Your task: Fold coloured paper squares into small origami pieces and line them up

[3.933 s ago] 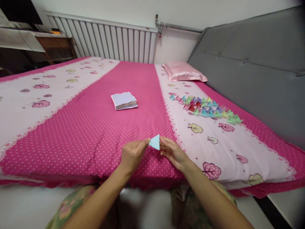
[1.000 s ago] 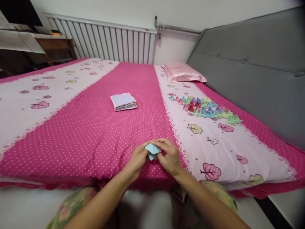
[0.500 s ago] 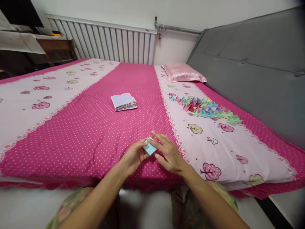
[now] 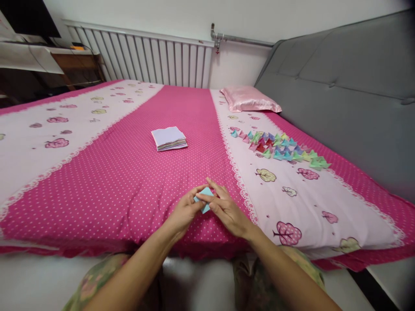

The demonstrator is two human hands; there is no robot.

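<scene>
A small light-blue folded paper is held between my two hands, just above the near edge of the bed. My left hand grips its left side, with the thumb lying on top. From the right, my right hand pinches the paper, its index finger stretched across the upper face and the thumb at the right edge. The fingers cover part of the folds. Farther off on the pink bedspread lies a stack of square paper sheets, a pale lilac one on top.
Many small folded paper shapes in several colours stand on the right of the bedspread. Behind them lie a pink pillow and a grey headboard. A white radiator lines the wall; a desk stands far left.
My left thumb has moved onto the face of the paper. My right index finger now reaches farther left across it, and the right thumb has come up to its edge.
</scene>
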